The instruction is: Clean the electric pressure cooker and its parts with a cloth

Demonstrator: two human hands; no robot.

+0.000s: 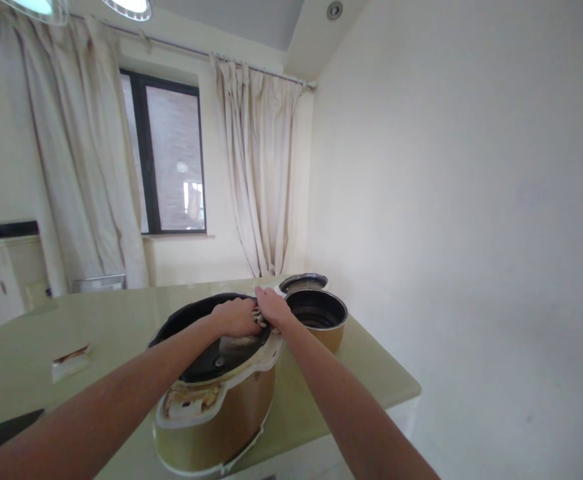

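Observation:
A gold electric pressure cooker body point(251, 407) with a white rim and a dark inside stands on the table in front of me. My left hand point(236, 317) is closed in a fist over the inner side of its far right rim. Between my hands shows a small bit of pale and brown patterned material point(258, 317), perhaps cloth; its kind is unclear. My right hand point(274, 308) has its fingers curled over the cooker's rim, touching or nearly touching my left. Its fingertips are partly hidden. The white side bracket point(188, 405) carries brown stains.
Right behind the cooker stands a gold pot with a dark inside point(328, 337), and a round dark-rimmed lid-like part point(304, 283) lies beyond it. A small white packet point(70, 363) and a dark flat object point(8, 433) lie at left. The green tabletop point(376, 373) ends near the right wall.

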